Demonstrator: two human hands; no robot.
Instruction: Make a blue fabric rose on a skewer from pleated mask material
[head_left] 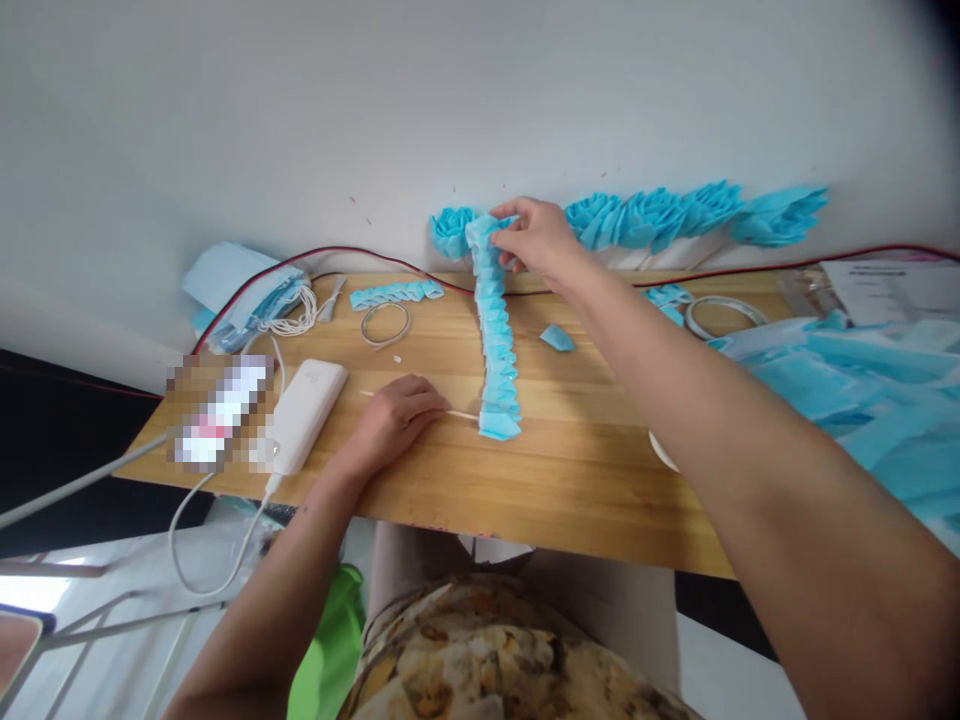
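A long strip of pleated light-blue fabric (496, 330) stretches from near the wall toward the front of the table. My right hand (534, 238) pinches its far end between thumb and fingers. The near end meets the tip of a thin wooden stick (463, 413). Over that stick my left hand (401, 415) is closed, resting on the tabletop; its fingertips are partly hidden. To the right of the strip lies a small blue fabric piece (556, 338). Behind my right hand, ruffled blue fabric flowers (652, 218) lie in a row against the wall.
A white power bank (306, 415) and a blurred-out phone (221, 410) sit at the left. Near the wall are folded blue sheets (240, 290), a shorter pleated strip (397, 293) and a tape ring (385, 325). Loose blue fabric (862, 390) covers the right side. A red-black cable (360, 252) crosses behind.
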